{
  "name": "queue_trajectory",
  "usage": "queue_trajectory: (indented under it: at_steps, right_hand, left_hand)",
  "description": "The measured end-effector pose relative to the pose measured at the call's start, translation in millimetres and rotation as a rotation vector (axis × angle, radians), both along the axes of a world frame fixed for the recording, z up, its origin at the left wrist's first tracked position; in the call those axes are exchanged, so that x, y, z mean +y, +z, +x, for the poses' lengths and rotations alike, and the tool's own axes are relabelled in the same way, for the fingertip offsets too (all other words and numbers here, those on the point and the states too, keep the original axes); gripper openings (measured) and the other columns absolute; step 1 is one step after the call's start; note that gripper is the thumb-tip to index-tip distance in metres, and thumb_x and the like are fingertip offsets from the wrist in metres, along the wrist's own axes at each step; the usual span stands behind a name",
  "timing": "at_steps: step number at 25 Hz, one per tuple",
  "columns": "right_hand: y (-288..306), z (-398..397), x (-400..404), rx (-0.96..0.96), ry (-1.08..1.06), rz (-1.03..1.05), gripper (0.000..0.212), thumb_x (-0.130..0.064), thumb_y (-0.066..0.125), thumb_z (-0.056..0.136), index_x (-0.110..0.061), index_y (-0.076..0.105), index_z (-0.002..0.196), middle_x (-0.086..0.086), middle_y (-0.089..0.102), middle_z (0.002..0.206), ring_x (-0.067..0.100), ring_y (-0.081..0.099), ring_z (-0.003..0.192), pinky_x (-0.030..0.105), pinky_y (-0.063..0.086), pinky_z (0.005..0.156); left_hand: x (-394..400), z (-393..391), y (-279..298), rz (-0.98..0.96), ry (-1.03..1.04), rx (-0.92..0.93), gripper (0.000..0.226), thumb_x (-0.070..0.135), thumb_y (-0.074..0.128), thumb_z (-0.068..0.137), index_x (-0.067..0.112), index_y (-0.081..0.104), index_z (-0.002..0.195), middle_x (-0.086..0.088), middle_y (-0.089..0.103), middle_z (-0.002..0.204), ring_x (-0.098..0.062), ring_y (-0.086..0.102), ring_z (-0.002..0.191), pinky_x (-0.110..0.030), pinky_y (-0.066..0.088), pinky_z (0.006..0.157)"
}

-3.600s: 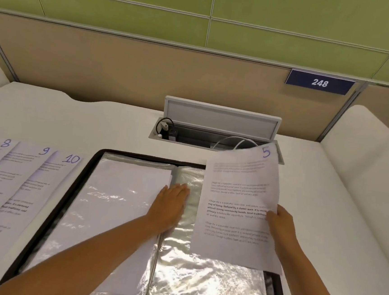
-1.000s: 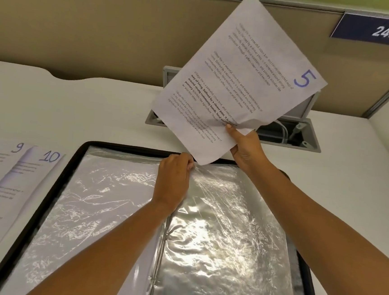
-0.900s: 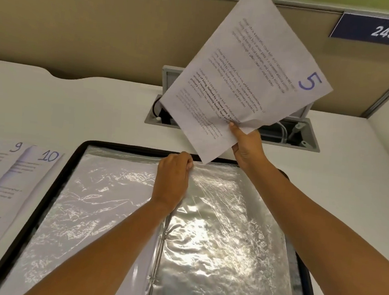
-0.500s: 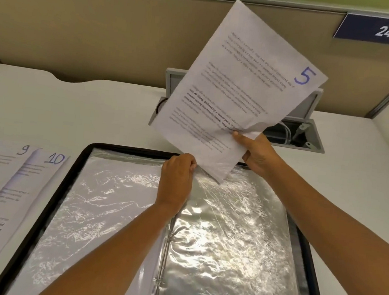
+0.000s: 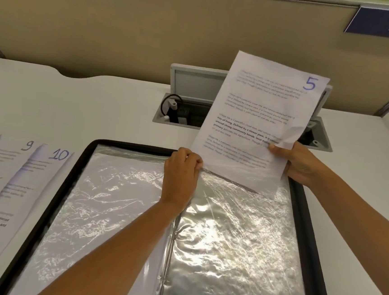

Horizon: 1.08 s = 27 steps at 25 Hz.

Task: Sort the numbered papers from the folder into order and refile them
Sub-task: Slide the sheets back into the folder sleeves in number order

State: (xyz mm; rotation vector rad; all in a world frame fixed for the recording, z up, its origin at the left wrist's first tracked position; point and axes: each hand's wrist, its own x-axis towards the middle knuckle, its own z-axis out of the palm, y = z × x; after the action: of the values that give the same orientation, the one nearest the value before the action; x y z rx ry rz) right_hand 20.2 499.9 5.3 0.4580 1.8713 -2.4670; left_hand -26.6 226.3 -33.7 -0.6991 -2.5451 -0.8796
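A black folder (image 5: 76,172) lies open on the white desk, its clear plastic sleeves shining on both sides. My left hand (image 5: 181,169) pinches the top edge of the right-hand sleeve (image 5: 240,233) near the spine. My right hand (image 5: 298,163) grips the paper numbered 5 (image 5: 257,120) by its right edge. The sheet stands nearly upright, and its bottom edge sits inside the sleeve's mouth. Papers numbered 8, 9 and 10 (image 5: 21,179) lie fanned out on the desk left of the folder.
A grey cable box (image 5: 188,99) with a raised lid is sunk into the desk behind the folder. A beige partition (image 5: 152,30) carrying a blue plate marked 248 closes off the back. White desk (image 5: 98,106) shows to the left and right.
Paper 5 has come down from its tilted, raised position and turned upright. Its lower edge now enters the right sleeve. My left hand has stayed on the sleeve's top edge.
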Motion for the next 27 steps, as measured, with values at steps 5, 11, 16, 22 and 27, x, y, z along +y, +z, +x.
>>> queue_trajectory:
  at_steps: [5, 11, 16, 22, 27]
  right_hand:
    - [2, 0, 12, -0.045, 0.026, 0.032, 0.097, -0.027, 0.091, 0.050, -0.009, 0.049, 0.135, 0.009, 0.059, 0.130, 0.027, 0.058, 0.117, 0.042, 0.050, 0.092]
    - [-2, 4, 3, -0.015, -0.007, 0.011, 0.081, -0.019, 0.079, 0.059, -0.005, 0.049, 0.133, 0.009, 0.061, 0.127, 0.025, 0.060, 0.115, 0.036, 0.053, 0.089]
    - [3, -1, 2, -0.043, -0.069, -0.003, 0.064, -0.004, 0.065, 0.070, -0.004, 0.049, 0.133, 0.009, 0.062, 0.124, 0.026, 0.061, 0.113, 0.037, 0.052, 0.090]
    - [9, -13, 6, -0.069, -0.127, 0.106, 0.046, 0.005, 0.053, 0.089, -0.006, 0.048, 0.134, 0.008, 0.062, 0.123, 0.024, 0.063, 0.107, 0.044, 0.051, 0.092]
    - [12, -14, 5, -0.062, -0.083, 0.119, 0.072, -0.022, 0.084, 0.064, -0.010, 0.053, 0.128, 0.007, 0.064, 0.122, 0.026, 0.063, 0.108, 0.047, 0.049, 0.096]
  left_hand:
    - [0, 1, -2, 0.007, 0.019, 0.060, 0.015, 0.016, 0.051, 0.088, 0.010, 0.064, 0.091, -0.007, 0.059, 0.093, -0.024, 0.054, 0.081, -0.030, 0.037, 0.072]
    - [-1, -1, -1, 0.153, 0.192, -0.133, 0.025, 0.004, 0.050, 0.092, 0.008, 0.059, 0.116, -0.006, 0.063, 0.105, -0.025, 0.054, 0.100, -0.032, 0.029, 0.092]
    - [0, 0, 2, 0.212, 0.179, -0.157, 0.028, -0.001, 0.047, 0.091, 0.006, 0.059, 0.115, -0.006, 0.064, 0.106, -0.025, 0.054, 0.103, -0.038, 0.033, 0.095]
    - [-1, 0, 1, 0.124, 0.147, -0.139, 0.017, 0.003, 0.052, 0.091, 0.010, 0.063, 0.102, -0.004, 0.063, 0.096, -0.024, 0.054, 0.095, -0.031, 0.030, 0.085]
    - [-1, 0, 0, 0.040, 0.054, -0.150, 0.005, 0.017, 0.061, 0.088, 0.016, 0.065, 0.092, 0.002, 0.062, 0.089, -0.019, 0.051, 0.089, -0.029, 0.028, 0.083]
